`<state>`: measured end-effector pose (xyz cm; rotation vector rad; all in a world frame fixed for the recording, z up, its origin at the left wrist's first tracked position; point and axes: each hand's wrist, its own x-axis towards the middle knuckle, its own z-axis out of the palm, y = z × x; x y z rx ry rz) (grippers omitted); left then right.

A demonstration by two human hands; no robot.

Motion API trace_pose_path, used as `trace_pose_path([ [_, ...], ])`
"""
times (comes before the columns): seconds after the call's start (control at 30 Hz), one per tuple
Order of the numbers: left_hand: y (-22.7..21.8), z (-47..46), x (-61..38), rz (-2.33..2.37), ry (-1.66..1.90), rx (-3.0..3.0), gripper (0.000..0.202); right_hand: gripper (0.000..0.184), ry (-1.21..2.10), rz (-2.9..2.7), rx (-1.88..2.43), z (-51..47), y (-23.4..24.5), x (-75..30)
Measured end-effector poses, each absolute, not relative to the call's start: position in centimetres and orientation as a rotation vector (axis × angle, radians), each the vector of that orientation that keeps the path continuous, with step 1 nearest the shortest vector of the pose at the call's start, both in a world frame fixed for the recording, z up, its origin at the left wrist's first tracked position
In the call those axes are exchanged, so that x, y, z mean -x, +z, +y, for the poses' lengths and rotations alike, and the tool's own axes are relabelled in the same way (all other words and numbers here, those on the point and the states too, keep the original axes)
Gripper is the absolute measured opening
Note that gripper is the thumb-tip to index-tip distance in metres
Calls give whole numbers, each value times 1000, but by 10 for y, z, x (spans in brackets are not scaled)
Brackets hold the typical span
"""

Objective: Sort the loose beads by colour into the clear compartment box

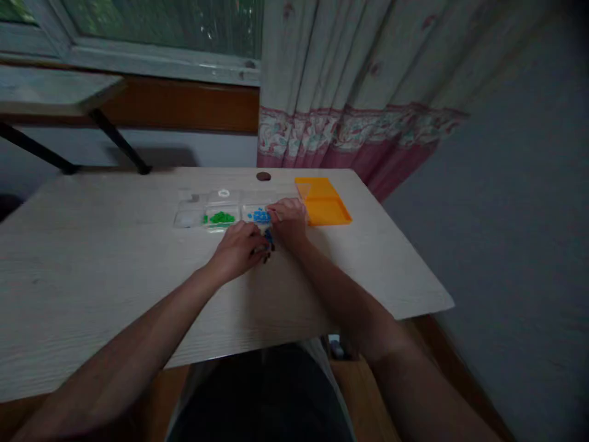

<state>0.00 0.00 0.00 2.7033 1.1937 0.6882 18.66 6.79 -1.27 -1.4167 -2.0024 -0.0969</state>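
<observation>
A clear plastic tray with compartments lies on the table. Green small pieces fill one compartment, and light blue small pieces lie in the one to its right. In front of the tray, my left hand rests low with its fingers loosely bent and apart. Close to its fingertips are a few dark blue and dark brown pieces on the table. My right hand is over the tray's right end, fingers bent together beside the light blue pieces. Anything between those fingers is too small to make out.
An open orange box lies right of the tray. A brown round object sits near the back edge of the pale table. A small raised shelf stands at the back left. Curtains hang behind.
</observation>
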Motion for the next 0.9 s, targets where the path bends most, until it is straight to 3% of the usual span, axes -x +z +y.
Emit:
trace_pose_path([
  [0.9, -10, 10, -10, 1308, 790, -2748, 22, 22, -64, -1983, 1363, 69, -15, -186],
])
